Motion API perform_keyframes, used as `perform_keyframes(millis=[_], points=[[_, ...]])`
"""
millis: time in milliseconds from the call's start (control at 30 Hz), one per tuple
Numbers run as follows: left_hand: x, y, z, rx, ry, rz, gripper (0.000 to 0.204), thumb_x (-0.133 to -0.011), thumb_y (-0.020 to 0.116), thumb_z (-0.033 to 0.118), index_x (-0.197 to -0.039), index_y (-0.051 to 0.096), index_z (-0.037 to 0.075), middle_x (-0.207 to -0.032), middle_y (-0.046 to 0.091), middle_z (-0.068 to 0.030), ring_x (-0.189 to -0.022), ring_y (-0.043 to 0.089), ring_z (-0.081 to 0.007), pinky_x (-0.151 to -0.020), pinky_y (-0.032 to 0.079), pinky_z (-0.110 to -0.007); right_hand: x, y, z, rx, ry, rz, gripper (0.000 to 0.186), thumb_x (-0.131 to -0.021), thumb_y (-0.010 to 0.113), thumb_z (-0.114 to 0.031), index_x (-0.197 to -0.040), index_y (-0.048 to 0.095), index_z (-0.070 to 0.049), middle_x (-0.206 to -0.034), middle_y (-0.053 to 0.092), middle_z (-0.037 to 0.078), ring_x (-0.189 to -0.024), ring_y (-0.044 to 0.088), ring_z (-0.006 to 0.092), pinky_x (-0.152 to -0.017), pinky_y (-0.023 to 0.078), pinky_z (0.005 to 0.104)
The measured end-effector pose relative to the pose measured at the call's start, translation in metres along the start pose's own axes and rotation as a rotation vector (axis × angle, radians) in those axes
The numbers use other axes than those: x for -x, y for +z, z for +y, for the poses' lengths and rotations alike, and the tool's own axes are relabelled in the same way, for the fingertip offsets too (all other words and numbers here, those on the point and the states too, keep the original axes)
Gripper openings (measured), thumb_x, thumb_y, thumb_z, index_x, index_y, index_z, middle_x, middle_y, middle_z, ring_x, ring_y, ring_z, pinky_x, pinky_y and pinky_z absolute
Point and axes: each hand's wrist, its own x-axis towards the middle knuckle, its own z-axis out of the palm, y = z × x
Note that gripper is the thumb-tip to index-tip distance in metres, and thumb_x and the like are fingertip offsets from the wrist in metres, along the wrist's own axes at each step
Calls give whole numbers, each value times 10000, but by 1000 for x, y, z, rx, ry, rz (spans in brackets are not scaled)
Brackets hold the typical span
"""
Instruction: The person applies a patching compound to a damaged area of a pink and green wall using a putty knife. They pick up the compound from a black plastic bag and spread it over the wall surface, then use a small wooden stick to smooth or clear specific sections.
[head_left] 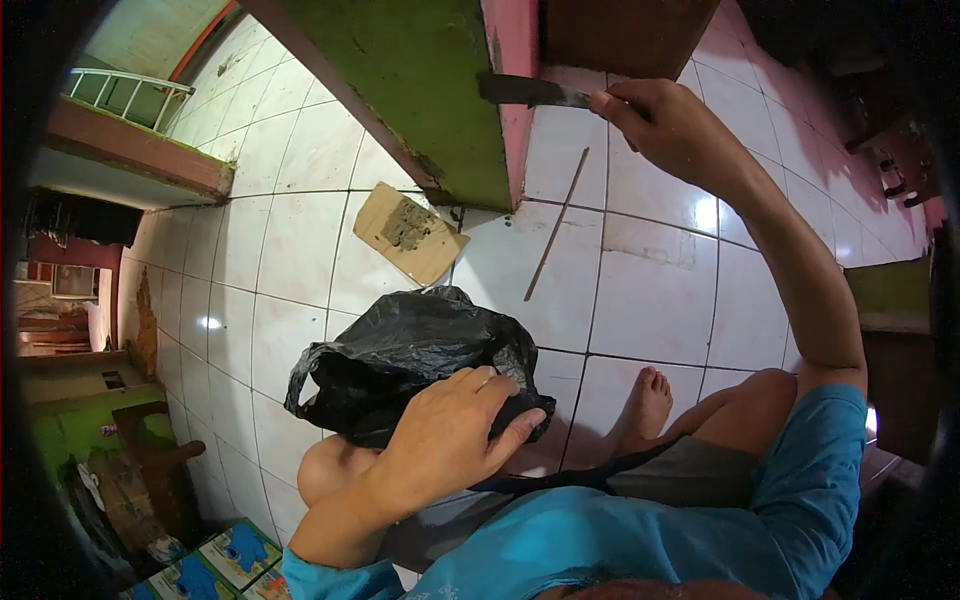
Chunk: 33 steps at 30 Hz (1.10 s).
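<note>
My right hand (655, 115) is stretched out far forward and closed on a scraper (530, 92). The scraper's flat, dark blade points left and overlaps the corner of the green and pink wall (440, 100); I cannot tell whether it touches. A crumpled black plastic bag (430, 335) lies before me, close to my bent left knee. My left hand (445, 430) rests over its near side, with thumb and fingers curled on the plastic. The bag's contents are hidden. Just beyond the bag, a piece of brown cardboard (378, 228) carries a patch of grey crumbly material (408, 222).
A thin wooden stick (557, 225) lies on the white tiled floor (655, 310) right of the bag. My bare foot (645, 410) is on the tiles. A low ledge (150, 150) juts in at the left. Brown furniture (620, 35) stands behind the wall corner.
</note>
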Motion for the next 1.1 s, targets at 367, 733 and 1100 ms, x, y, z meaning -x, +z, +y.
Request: perform_keyframes(millis=[367, 733, 1100], points=[[1, -1, 1, -2, -17, -29, 385, -923, 742, 380, -1025, 700, 11, -833, 628, -114, -769, 654, -304, -666, 526, -412, 7, 2, -8, -61, -28, 90, 387, -1090, 542, -323, -1152, 742, 2, -748, 714, 184, -614, 669, 243, -596, 518, 407], [-2, 1, 0, 2, -33, -57, 391, -925, 736, 385, -1030, 703, 10, -839, 645, -122, -772, 661, -314, -668, 531, -415, -6, -11, 2, -53, -84, -13, 396, -1059, 589, -374, -1182, 748, -33, -783, 728, 185, -659, 684, 224, -632, 532, 384], [-3, 3, -2, -16, -33, -47, 400, -928, 729, 399, -1029, 702, 13, -844, 653, -127, -770, 670, -326, -668, 533, -427, 6, -19, -16, -34, -48, 39, 407, -1065, 573, -386, -1141, 760, -33, -773, 725, 179, -665, 694, 265, -656, 544, 414]])
